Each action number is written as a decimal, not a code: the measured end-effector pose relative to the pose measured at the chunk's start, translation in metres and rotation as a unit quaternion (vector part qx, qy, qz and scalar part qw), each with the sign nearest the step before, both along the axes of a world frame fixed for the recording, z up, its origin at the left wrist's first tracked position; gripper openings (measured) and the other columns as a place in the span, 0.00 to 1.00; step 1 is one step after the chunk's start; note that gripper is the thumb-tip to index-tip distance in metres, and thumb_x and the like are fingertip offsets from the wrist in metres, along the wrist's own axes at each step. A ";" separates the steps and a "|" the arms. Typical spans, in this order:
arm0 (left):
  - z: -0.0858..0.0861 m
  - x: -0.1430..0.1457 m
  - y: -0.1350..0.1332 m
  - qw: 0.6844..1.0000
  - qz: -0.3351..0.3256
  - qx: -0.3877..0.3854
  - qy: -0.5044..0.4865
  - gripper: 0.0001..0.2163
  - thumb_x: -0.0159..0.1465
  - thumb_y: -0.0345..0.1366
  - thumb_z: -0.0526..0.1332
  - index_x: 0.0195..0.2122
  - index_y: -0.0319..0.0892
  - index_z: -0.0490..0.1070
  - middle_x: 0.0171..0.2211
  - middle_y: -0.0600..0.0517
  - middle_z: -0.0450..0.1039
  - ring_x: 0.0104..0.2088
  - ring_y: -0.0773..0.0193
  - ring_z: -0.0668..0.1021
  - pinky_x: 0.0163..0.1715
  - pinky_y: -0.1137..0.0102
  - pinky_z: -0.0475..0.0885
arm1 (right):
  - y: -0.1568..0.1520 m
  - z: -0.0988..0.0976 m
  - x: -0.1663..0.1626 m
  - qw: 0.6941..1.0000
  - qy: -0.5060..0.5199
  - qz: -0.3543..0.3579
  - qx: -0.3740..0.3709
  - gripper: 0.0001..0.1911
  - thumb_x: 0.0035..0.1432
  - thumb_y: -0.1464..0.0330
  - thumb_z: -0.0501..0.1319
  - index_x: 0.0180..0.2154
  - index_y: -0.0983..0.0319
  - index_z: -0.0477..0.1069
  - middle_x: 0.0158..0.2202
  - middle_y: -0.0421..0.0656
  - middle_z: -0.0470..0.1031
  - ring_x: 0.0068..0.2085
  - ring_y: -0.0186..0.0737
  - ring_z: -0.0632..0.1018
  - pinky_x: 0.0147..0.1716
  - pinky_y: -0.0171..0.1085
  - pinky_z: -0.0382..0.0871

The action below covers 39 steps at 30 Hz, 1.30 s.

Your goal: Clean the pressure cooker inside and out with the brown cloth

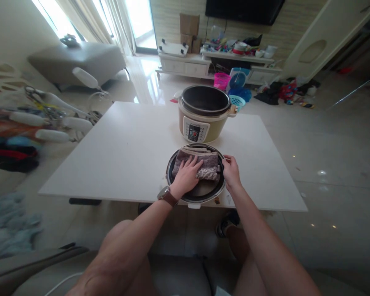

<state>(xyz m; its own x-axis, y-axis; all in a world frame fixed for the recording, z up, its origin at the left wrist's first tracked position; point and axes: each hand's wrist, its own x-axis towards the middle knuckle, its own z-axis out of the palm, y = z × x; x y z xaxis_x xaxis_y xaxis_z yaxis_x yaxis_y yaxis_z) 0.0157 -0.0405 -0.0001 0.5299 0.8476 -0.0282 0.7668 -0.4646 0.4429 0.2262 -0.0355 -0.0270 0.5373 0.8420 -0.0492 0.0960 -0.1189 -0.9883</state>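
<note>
My left hand (186,176) lies flat with spread fingers on a folded brown-grey cloth (210,161). Beneath the cloth is the round pressure cooker lid (203,193), its dark rimmed inner side facing up at the table's near edge. My right hand (231,169) is closed on the lid's right rim, and its fingertips are partly hidden. Just behind the lid stands the electric pressure cooker (214,125), without its lid, its dark inner pot (206,100) showing and its control panel towards me.
Both cooker and lid are on a white table (120,152). Past its far side are a pink basket (222,81), a light blue basket (237,102) and a low white cabinet (185,65) with clutter. A grey ottoman (80,61) stands far left.
</note>
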 end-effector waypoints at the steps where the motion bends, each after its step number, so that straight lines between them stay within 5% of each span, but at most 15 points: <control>1: 0.001 0.002 0.002 1.000 0.008 -0.002 0.009 0.39 0.63 0.29 0.61 0.77 0.44 0.55 0.79 0.42 0.48 0.79 0.45 0.52 0.75 0.42 0.51 | -0.001 -0.001 -0.001 1.000 0.003 -0.003 0.000 0.20 0.52 0.54 0.62 0.44 0.57 0.73 0.41 0.43 0.78 0.44 0.46 0.78 0.47 0.45 0.72; 5: 0.002 0.008 0.004 0.999 0.012 -0.032 -0.001 0.36 0.67 0.32 0.60 0.77 0.47 0.55 0.79 0.41 0.45 0.79 0.43 0.49 0.74 0.39 0.49 | -0.004 -0.002 -0.005 1.000 0.027 -0.011 -0.001 0.21 0.51 0.53 0.61 0.44 0.56 0.73 0.42 0.43 0.78 0.45 0.46 0.77 0.46 0.44 0.72; 10: 0.006 0.010 -0.001 0.991 -0.043 -0.096 -0.085 0.30 0.65 0.31 0.60 0.70 0.54 0.69 0.79 0.47 0.49 0.79 0.39 0.45 0.73 0.33 0.42 | -0.005 0.003 -0.010 0.996 0.082 -0.029 0.002 0.21 0.48 0.54 0.63 0.43 0.56 0.72 0.40 0.41 0.78 0.43 0.43 0.77 0.44 0.41 0.72; 14: 0.018 -0.004 0.000 0.973 -0.123 -0.169 -0.101 0.25 0.61 0.30 0.62 0.58 0.56 0.80 0.75 0.51 0.61 0.79 0.41 0.49 0.72 0.33 0.35 | -0.008 0.008 -0.012 0.990 0.132 -0.042 0.005 0.21 0.45 0.57 0.65 0.42 0.56 0.73 0.38 0.39 0.77 0.40 0.41 0.78 0.41 0.40 0.72; 16: 0.022 -0.015 0.003 0.962 -0.117 -0.213 -0.128 0.19 0.58 0.32 0.66 0.49 0.53 0.84 0.69 0.49 0.71 0.76 0.40 0.60 0.74 0.37 0.41 | -0.008 0.009 -0.012 0.989 0.138 -0.044 0.006 0.21 0.44 0.57 0.66 0.41 0.56 0.73 0.37 0.38 0.77 0.39 0.40 0.77 0.40 0.39 0.72; 19: 0.023 -0.031 0.011 0.932 -0.054 -0.278 -0.227 0.07 0.56 0.38 0.69 0.35 0.47 0.85 0.52 0.46 0.85 0.59 0.39 0.80 0.67 0.48 0.66 | -0.009 0.009 -0.011 0.990 0.134 -0.047 0.005 0.21 0.44 0.58 0.66 0.41 0.57 0.74 0.37 0.38 0.77 0.38 0.40 0.76 0.40 0.40 0.72; 21: 0.021 -0.038 0.019 0.896 0.019 -0.283 -0.341 0.09 0.56 0.42 0.69 0.32 0.43 0.84 0.40 0.46 0.86 0.48 0.43 0.84 0.57 0.53 0.77 | -0.008 0.010 -0.011 0.991 0.128 -0.047 0.002 0.20 0.44 0.58 0.66 0.41 0.57 0.74 0.38 0.39 0.77 0.39 0.40 0.76 0.41 0.40 0.72; 26: 0.018 -0.045 0.040 0.756 0.278 -0.102 -0.584 0.21 0.56 0.52 0.71 0.39 0.38 0.82 0.40 0.44 0.85 0.46 0.46 0.84 0.52 0.55 0.79 | -0.007 0.013 -0.014 0.994 0.098 -0.044 -0.011 0.20 0.46 0.58 0.65 0.42 0.58 0.74 0.40 0.41 0.78 0.42 0.42 0.76 0.45 0.41 0.71; 28: 0.019 -0.043 0.041 0.733 0.318 -0.042 -0.600 0.22 0.59 0.53 0.69 0.41 0.38 0.82 0.43 0.44 0.85 0.49 0.47 0.83 0.55 0.55 0.77 | -0.008 0.013 -0.017 0.996 0.081 -0.042 -0.004 0.19 0.47 0.57 0.64 0.41 0.58 0.74 0.41 0.42 0.79 0.44 0.43 0.76 0.47 0.41 0.70; 33: 0.023 -0.024 0.019 0.827 0.186 -0.061 -0.527 0.16 0.64 0.43 0.69 0.49 0.42 0.82 0.55 0.43 0.82 0.62 0.46 0.78 0.67 0.54 0.68 | -0.009 0.009 -0.026 0.996 0.084 -0.035 -0.006 0.19 0.50 0.56 0.64 0.43 0.57 0.74 0.42 0.41 0.79 0.44 0.43 0.77 0.46 0.41 0.71; 39: 0.006 0.009 -0.004 0.935 0.014 -0.149 -0.322 0.26 0.63 0.31 0.63 0.64 0.49 0.75 0.73 0.45 0.65 0.77 0.44 0.57 0.76 0.43 0.43 | -0.008 0.005 -0.031 0.988 0.147 -0.027 0.036 0.14 0.47 0.57 0.63 0.36 0.56 0.73 0.35 0.37 0.79 0.39 0.40 0.76 0.42 0.39 0.72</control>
